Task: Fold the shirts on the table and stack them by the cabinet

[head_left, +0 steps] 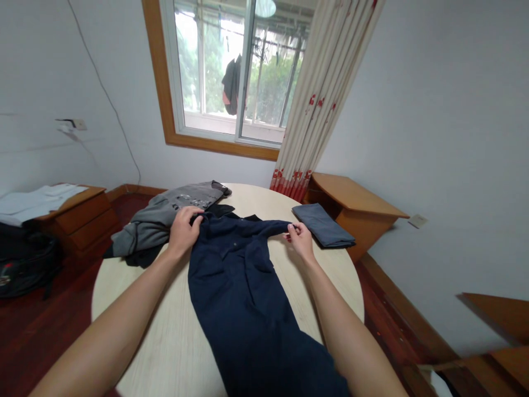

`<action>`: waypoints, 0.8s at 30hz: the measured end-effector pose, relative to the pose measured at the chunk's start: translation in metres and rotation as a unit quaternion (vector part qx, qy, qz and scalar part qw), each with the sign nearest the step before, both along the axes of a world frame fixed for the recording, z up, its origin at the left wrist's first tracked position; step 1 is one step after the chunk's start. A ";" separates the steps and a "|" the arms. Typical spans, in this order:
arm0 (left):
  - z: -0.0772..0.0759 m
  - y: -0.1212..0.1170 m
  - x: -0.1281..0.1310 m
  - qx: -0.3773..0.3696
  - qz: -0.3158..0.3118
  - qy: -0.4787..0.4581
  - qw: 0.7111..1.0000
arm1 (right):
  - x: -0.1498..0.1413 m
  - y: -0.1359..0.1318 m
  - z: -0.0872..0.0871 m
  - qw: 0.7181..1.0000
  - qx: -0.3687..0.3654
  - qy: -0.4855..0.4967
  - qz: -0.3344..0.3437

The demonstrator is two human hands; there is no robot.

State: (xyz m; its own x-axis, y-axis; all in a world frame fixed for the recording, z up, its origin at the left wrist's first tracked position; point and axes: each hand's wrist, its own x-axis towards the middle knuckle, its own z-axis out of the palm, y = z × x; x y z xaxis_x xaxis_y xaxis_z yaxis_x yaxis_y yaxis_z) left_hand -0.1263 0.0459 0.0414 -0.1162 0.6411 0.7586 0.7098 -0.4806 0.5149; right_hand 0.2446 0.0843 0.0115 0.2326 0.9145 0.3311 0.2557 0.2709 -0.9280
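Dark navy trousers [243,286] lie lengthwise over the round table [173,331], waist end at the far side and legs running down toward me past the bottom of the view. My left hand [185,229] pinches the left corner of the waist, thumb and fingers closed on the cloth. At the opposite corner my right hand [300,240] grips a narrow stretch of the waist, drawn out to the right. A small button or hole shows near the middle of the top.
Rumpled grey and black clothing [161,212] lies at the table's far left. A folded dark grey cloth [324,225] sits at the right edge. Behind it stands a wooden desk [355,198], by a curtain [309,121]. A black bag [28,259] rests on the floor at left.
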 end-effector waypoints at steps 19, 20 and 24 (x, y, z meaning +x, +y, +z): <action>-0.033 -0.006 0.032 -0.321 -0.178 0.309 0.877 | -0.060 -0.027 -0.012 0.857 0.119 -0.426 0.265; -0.033 -0.006 0.033 -0.317 -0.182 0.308 0.879 | -0.062 -0.028 -0.012 0.851 0.113 -0.438 0.267; -0.027 -0.009 0.037 -0.289 -0.204 0.286 0.890 | -0.061 -0.027 -0.002 0.852 0.132 -0.436 0.258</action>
State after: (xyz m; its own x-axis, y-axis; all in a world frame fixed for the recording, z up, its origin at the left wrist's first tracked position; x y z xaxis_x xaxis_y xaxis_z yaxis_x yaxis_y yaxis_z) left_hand -0.0893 0.0369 0.0139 0.5158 0.8440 0.1474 0.7624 -0.5306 0.3703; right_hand 0.1836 0.0569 0.0090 -0.6174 0.6872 0.3828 0.5999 0.7261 -0.3359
